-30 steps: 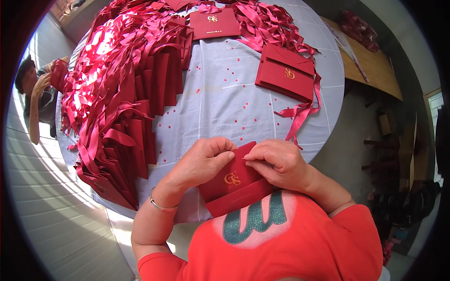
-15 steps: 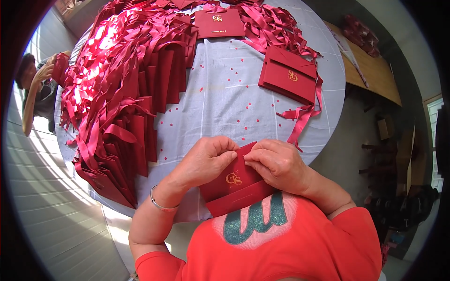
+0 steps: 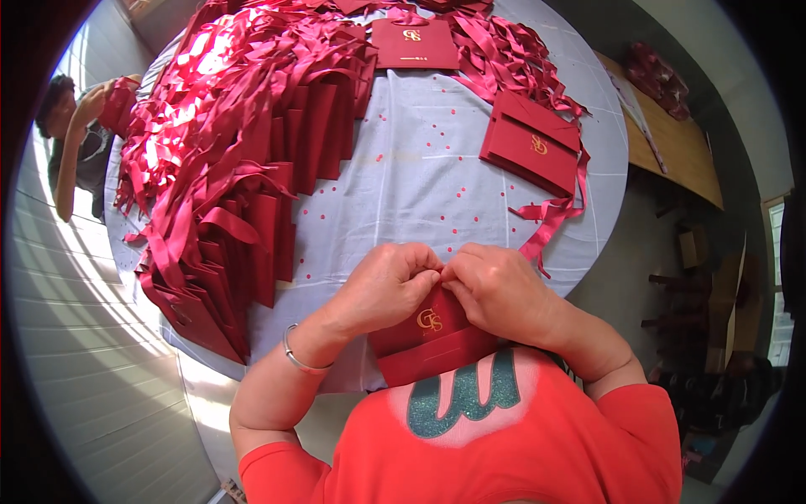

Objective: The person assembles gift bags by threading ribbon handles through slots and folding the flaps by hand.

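A dark red paper gift bag [image 3: 405,338] with a gold emblem lies in front of me at the near table edge, its folded base toward my body. At its far edge, the fingertips of my left hand [image 3: 389,284] are pinched together. Right beside it, the thumb and fingers of my right hand [image 3: 497,290] are closed too, and the fingertips of both hands nearly meet. Whatever small piece lies between them is hidden by the fingers.
A large heap of red bags with ribbon handles [image 3: 243,151] covers the table's left and far side. A flattened stack of red bags [image 3: 529,147] lies at the right, trailing a ribbon [image 3: 550,225]. Small red dots dot the white tablecloth [image 3: 403,202]. Another person [image 3: 80,143] holds a red bag at far left.
My two hands have come closer together, the right moving in until the fingertips nearly meet at the bag's edge. The whole view has shifted slightly.
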`<state>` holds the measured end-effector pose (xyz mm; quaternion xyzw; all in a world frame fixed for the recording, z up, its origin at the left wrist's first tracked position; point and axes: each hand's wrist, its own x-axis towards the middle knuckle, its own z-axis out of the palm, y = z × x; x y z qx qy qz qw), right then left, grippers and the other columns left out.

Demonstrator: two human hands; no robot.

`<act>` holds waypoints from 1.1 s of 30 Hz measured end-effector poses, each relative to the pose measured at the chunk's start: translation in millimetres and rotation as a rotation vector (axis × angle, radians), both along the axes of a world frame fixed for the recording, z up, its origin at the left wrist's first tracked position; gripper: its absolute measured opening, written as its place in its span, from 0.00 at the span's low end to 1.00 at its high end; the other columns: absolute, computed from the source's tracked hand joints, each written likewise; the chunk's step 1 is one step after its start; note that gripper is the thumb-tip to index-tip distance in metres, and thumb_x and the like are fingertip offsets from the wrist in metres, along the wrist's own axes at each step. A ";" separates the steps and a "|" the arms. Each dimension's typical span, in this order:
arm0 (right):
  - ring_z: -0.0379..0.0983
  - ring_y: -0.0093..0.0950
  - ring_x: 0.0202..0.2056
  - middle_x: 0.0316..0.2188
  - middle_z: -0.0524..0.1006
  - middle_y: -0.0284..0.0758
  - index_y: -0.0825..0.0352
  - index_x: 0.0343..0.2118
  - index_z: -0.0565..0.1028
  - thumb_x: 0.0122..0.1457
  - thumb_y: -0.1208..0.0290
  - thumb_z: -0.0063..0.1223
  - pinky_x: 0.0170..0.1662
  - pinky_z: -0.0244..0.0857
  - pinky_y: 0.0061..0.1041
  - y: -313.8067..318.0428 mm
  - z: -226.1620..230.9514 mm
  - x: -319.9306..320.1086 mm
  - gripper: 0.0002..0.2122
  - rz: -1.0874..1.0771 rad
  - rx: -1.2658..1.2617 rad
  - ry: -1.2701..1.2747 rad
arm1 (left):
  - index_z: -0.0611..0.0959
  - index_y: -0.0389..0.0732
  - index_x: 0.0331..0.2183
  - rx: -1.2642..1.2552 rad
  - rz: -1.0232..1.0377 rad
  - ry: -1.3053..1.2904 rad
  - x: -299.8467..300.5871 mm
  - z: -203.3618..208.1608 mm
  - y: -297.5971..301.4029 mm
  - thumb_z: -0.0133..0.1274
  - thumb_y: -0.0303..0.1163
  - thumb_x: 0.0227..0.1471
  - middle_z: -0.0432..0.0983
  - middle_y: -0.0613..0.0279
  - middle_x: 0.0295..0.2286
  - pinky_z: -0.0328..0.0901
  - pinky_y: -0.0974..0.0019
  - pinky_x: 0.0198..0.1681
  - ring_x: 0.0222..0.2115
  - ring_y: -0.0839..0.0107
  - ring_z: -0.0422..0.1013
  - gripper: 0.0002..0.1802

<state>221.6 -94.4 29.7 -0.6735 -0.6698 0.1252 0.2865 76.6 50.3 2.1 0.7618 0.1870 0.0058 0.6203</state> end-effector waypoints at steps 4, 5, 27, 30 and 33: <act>0.76 0.45 0.27 0.25 0.78 0.43 0.67 0.28 0.76 0.51 0.69 0.63 0.31 0.70 0.39 4.5 2.9 -1.6 0.08 -0.177 -0.110 0.206 | 0.82 0.32 0.36 0.176 -0.012 -0.138 -3.3 -5.2 -0.6 0.52 0.27 0.55 0.81 0.54 0.27 0.70 0.66 0.37 0.30 0.73 0.76 0.09; 0.77 0.43 0.27 0.24 0.78 0.42 0.66 0.27 0.76 0.50 0.68 0.64 0.30 0.70 0.38 0.6 9.2 1.8 0.08 -0.195 -0.121 0.195 | 0.82 0.33 0.37 0.198 -0.022 -0.128 -0.2 -3.1 -3.9 0.52 0.27 0.54 0.81 0.50 0.28 0.70 0.64 0.36 0.30 0.68 0.77 0.10; 0.75 0.19 0.34 0.31 0.80 0.32 0.71 0.39 0.77 0.57 0.74 0.61 0.39 0.70 0.20 55.1 24.8 66.1 0.09 0.283 -0.742 0.596 | 0.79 0.41 0.29 0.632 0.118 -0.300 -6.5 17.3 -35.0 0.64 0.39 0.48 0.79 0.58 0.21 0.69 0.55 0.25 0.23 0.56 0.77 0.13; 0.74 0.16 0.31 0.29 0.80 0.30 0.70 0.38 0.79 0.57 0.74 0.61 0.37 0.69 0.19 56.4 29.1 60.9 0.08 0.326 -0.801 0.607 | 0.79 0.42 0.29 0.667 0.132 -0.312 -8.6 16.3 -37.0 0.64 0.38 0.48 0.79 0.58 0.20 0.68 0.55 0.24 0.22 0.55 0.76 0.12; 0.74 0.16 0.32 0.30 0.81 0.29 0.70 0.39 0.80 0.58 0.74 0.60 0.37 0.69 0.19 53.8 34.0 58.1 0.08 0.296 -0.763 0.561 | 0.80 0.43 0.29 0.674 0.133 -0.322 -8.7 17.7 -38.8 0.64 0.38 0.47 0.78 0.58 0.19 0.68 0.54 0.24 0.22 0.55 0.76 0.11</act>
